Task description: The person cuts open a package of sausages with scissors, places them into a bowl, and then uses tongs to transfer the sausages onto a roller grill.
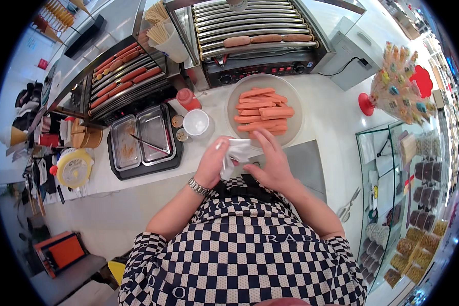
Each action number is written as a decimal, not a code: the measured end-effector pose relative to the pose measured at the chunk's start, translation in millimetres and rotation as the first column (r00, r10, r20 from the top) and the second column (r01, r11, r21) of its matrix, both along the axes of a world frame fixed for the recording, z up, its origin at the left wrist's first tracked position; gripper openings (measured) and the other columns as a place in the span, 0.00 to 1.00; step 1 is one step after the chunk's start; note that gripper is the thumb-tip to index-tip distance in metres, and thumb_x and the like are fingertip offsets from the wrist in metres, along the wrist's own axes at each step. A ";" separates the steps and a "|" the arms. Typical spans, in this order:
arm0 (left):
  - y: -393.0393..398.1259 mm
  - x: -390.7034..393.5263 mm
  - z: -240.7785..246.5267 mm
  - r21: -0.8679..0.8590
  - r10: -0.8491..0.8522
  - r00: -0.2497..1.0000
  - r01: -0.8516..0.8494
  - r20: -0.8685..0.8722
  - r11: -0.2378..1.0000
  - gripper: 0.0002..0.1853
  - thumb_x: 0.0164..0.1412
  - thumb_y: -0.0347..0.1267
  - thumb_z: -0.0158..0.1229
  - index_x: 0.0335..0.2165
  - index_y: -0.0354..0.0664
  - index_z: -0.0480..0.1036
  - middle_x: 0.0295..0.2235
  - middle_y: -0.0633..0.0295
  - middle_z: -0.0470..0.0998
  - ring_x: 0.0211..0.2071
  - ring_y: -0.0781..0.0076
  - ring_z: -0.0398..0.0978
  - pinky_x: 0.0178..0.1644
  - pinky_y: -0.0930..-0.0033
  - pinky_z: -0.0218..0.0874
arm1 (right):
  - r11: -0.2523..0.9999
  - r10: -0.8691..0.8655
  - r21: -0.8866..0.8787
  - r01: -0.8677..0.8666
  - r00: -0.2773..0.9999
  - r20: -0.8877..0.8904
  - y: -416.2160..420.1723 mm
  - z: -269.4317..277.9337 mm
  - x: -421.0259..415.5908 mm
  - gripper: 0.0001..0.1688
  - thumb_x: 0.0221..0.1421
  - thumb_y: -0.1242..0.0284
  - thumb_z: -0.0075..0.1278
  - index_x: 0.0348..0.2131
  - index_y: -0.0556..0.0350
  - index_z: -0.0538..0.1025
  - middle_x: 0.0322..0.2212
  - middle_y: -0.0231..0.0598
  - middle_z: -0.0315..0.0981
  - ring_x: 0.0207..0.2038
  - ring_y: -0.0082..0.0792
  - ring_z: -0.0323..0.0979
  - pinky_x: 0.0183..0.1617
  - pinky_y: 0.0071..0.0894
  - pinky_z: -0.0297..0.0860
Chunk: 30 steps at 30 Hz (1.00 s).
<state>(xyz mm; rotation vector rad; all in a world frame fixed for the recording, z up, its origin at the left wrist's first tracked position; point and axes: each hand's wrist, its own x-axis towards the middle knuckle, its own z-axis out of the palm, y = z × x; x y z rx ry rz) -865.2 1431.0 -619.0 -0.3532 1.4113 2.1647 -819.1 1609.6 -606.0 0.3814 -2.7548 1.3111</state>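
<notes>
My left hand (pixel 213 162), with a metal-band watch at its wrist, is closed on a crumpled white tissue (pixel 238 151). To the right of the tissue, my right hand (pixel 272 164) has its fingers apart and holds nothing. Its fingertips overlap the near rim of a large round bowl (pixel 296 126) in this view; whether they touch it cannot be told. Inside the bowl lie several pink sausages (pixel 262 103), stacked in rough rows. Left of the bowl stands a white tub (pixel 196 122), beside a red-filled squeeze bottle (pixel 188 99).
Behind the bowl, a roller grill (pixel 252 23) carries three sausages. Another roller grill (pixel 126 76) at left holds several more. Two metal trays (pixel 155 130) sit left of the tub, tongs lying across them. Scissors (pixel 348 206) and a glass case (pixel 378 172) are at right.
</notes>
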 end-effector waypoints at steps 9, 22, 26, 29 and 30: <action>42.6 14.6 19.4 -0.540 -0.441 0.778 0.159 -0.448 0.827 0.16 0.64 0.35 0.45 0.26 0.34 0.69 0.18 0.64 0.70 0.21 0.79 0.64 0.28 0.73 0.59 | 0.945 0.088 -0.323 -0.058 0.993 0.079 9.9 0.3 -29.1 0.49 0.38 0.79 0.56 0.59 0.57 0.54 0.53 0.47 0.61 0.44 0.40 0.69 0.50 0.36 0.65; 26.9 8.4 20.6 -0.473 -0.504 0.725 0.276 -0.469 0.837 0.14 0.64 0.35 0.44 0.27 0.36 0.68 0.20 0.69 0.69 0.23 0.79 0.66 0.30 0.73 0.60 | 0.952 0.078 -0.297 -0.077 0.997 -0.010 1.0 21.7 -36.8 0.42 0.40 0.83 0.47 0.58 0.60 0.57 0.55 0.48 0.57 0.53 0.44 0.64 0.57 0.38 0.60; 14.1 13.1 15.9 -0.253 -0.165 0.938 0.087 -0.306 0.964 0.13 0.64 0.34 0.43 0.28 0.37 0.68 0.21 0.70 0.70 0.23 0.78 0.67 0.30 0.71 0.62 | 0.928 0.093 -0.364 -0.078 0.995 0.025 -13.2 9.5 -29.9 0.40 0.42 0.82 0.49 0.57 0.62 0.58 0.55 0.49 0.58 0.53 0.43 0.63 0.57 0.37 0.60; -10.5 5.5 24.1 -0.125 0.101 0.982 -0.122 -0.158 0.985 0.13 0.64 0.33 0.44 0.41 0.35 0.69 0.27 0.67 0.73 0.27 0.79 0.69 0.34 0.75 0.62 | 0.970 0.064 -0.229 -0.079 0.995 -0.072 -17.8 9.8 -30.6 0.40 0.43 0.80 0.52 0.56 0.65 0.58 0.55 0.50 0.58 0.54 0.43 0.63 0.57 0.35 0.60; -12.6 4.6 20.9 -0.115 0.093 0.963 -0.126 -0.252 0.985 0.14 0.64 0.33 0.44 0.45 0.36 0.66 0.28 0.66 0.73 0.29 0.79 0.69 0.36 0.75 0.63 | 0.986 0.054 -0.149 -0.070 0.992 -0.113 -21.1 10.6 -29.3 0.40 0.43 0.79 0.53 0.56 0.65 0.58 0.55 0.50 0.57 0.54 0.42 0.62 0.57 0.35 0.60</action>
